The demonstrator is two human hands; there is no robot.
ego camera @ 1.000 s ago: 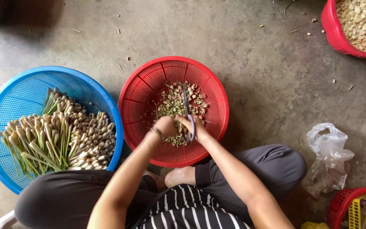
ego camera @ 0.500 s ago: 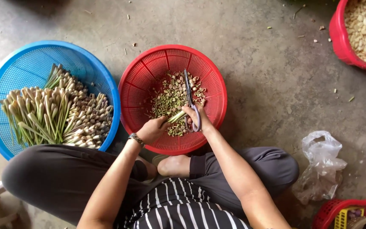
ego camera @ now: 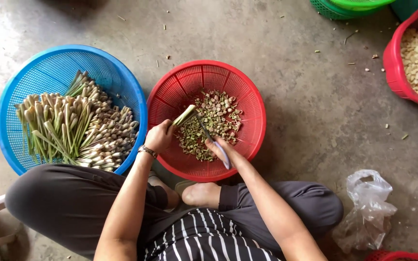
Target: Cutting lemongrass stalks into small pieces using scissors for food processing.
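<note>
Looking down from my head camera, I see my left hand [ego camera: 159, 137] closed around the lower end of a lemongrass stalk [ego camera: 184, 115], whose pale green tip sticks up and to the right over the red basket [ego camera: 252, 104]. My right hand [ego camera: 224, 147] is wrapped tight around the light handle of a knife [ego camera: 211, 140], and the thin blade runs up and to the left until it meets the stalk just beside my left fingers; whether the edge is already into the stalk I cannot tell. Both hands sit over the near side of the red basket, with a metal bracelet [ego camera: 147, 152] on my left wrist. Under the stalk, on the mesh bottom of the basket, lies a heap of sliced lemongrass pieces [ego camera: 214, 121], small rounds with greenish and purplish centres. Just beside the red basket on my left, rims touching or nearly so, stands a blue basket [ego camera: 44, 67] filled with whole lemongrass stalks [ego camera: 73, 128], lying side by side with cut root ends mostly toward me. My knees in dark trousers [ego camera: 68, 203] spread below both baskets, one bare foot [ego camera: 201, 194] tucked between them. At the right edge another red basket [ego camera: 395, 67] holds pale slices, and a crumpled clear plastic bag [ego camera: 368, 208] lies on the concrete floor [ego camera: 325, 125] by my right knee.
</note>
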